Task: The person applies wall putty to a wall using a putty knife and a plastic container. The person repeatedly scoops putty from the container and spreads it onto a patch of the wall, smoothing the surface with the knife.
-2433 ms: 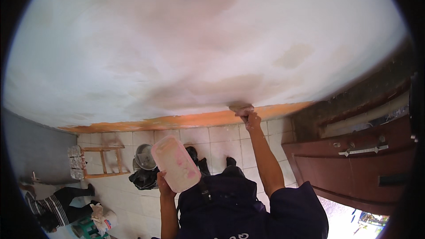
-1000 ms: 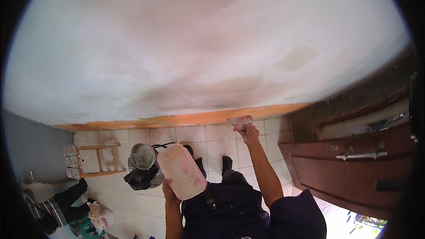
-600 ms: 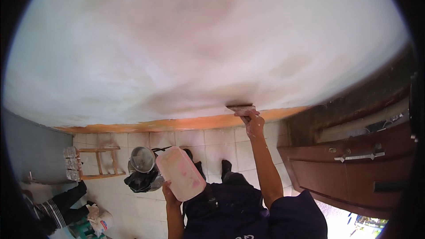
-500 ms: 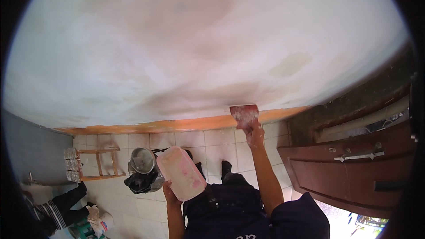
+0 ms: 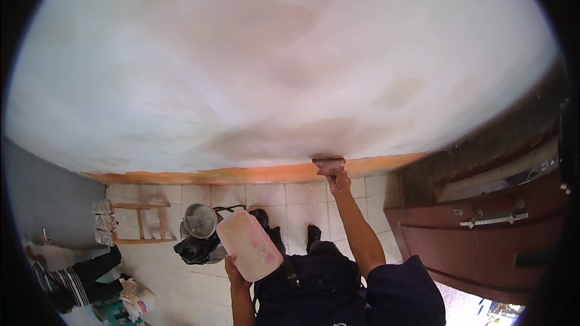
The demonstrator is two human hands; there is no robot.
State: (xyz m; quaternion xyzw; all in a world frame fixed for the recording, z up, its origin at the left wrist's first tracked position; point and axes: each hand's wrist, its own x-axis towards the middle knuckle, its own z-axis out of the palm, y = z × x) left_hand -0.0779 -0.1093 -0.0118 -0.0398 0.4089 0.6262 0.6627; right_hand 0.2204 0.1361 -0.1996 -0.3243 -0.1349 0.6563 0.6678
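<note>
My right hand point(image 5: 338, 181) is closed round a red putty knife point(image 5: 329, 164) smeared with white filler. Its wide blade rests against the lower wall, where the white coat meets an orange strip point(image 5: 266, 174). In front of my body my left hand point(image 5: 236, 270) grips the side of a pinkish plastic tub point(image 5: 249, 245) with pale paste inside and pink smears. The white wall point(image 5: 290, 78) above carries greyish, damp-looking patches.
Left of the tub stand a grey bucket point(image 5: 200, 221) and a black plastic bag point(image 5: 198, 250). A wooden stepladder point(image 5: 142, 223) is farther left. Another person in striped clothing point(image 5: 72, 284) is at the lower left, near a white pail point(image 5: 144, 303). A brown door point(image 5: 477, 241) stands at the right.
My right hand has moved slightly down with the putty knife, whose blade now looks foreshortened at the orange strip. The tub in my left hand sits slightly lower in view.
</note>
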